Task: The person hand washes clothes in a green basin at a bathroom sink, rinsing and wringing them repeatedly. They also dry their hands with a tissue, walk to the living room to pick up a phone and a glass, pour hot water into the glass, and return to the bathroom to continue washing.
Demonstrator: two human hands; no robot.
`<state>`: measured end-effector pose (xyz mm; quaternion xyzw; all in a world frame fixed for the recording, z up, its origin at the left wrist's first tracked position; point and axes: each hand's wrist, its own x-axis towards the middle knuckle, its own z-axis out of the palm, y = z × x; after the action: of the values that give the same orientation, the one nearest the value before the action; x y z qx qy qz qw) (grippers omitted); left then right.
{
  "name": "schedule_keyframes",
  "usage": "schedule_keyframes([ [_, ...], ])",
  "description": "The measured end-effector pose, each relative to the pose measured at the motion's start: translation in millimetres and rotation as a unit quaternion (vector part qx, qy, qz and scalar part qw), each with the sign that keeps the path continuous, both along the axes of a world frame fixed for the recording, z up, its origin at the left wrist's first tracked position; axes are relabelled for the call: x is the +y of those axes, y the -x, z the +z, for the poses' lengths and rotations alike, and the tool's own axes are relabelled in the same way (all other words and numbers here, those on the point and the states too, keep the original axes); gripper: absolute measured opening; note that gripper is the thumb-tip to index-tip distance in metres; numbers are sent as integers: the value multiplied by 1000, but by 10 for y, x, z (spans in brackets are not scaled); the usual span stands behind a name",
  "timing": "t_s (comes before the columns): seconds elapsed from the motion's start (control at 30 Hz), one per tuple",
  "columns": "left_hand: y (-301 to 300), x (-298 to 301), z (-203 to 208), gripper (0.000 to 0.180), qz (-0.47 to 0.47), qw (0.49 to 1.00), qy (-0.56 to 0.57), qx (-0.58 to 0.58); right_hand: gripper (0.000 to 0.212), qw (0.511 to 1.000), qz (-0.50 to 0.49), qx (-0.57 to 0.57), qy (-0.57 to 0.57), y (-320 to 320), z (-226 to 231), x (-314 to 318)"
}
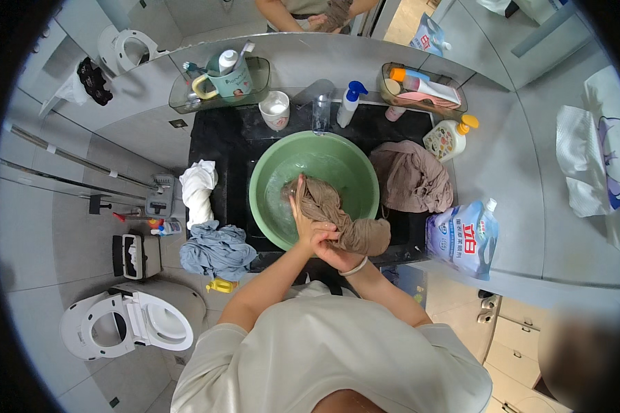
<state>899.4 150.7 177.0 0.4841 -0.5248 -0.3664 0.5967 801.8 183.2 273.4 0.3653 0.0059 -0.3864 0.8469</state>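
Note:
A wet brown cloth (322, 200) is bunched into a long roll over the green basin (257, 180), which has water in it. My left hand (302, 221) lies along the cloth's left side with its fingers pressed against it. Under the near end, my right hand (333, 250) grips the cloth from below, its fingers partly hidden. The roll's thick right end hangs past the basin's near right rim. Another brown garment (413, 177) lies heaped right of the basin. To the left are a white twisted cloth (199, 193) and a crumpled blue cloth (218, 250).
On the black counter (231, 124) behind the basin are a faucet (322, 113), a white cup (275, 111) and a blue-topped pump bottle (349, 104). A yellow-topped pump bottle (450, 138) and a blue-white pouch (463, 239) stand at right. A toilet (160, 321) is lower left.

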Motion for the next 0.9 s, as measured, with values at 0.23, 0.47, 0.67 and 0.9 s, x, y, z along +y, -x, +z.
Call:
schedule_keyframes([
  [0.23, -338, -309, 543, 54, -202, 896, 28, -395, 42, 963, 183, 93, 175, 488, 70, -20],
  [0.47, -283, -740, 691, 40, -505, 769, -136, -368, 59, 649, 337, 536, 423, 796, -125, -269],
  [0.67, -228, -940, 704, 37, -545, 685, -178, -449, 68, 845, 282, 352, 288, 945, -318, -315],
  [0.9, 55, -1003, 1510, 61, -430, 611, -103, -656, 48, 822, 292, 250, 420, 897, -750, -643],
])
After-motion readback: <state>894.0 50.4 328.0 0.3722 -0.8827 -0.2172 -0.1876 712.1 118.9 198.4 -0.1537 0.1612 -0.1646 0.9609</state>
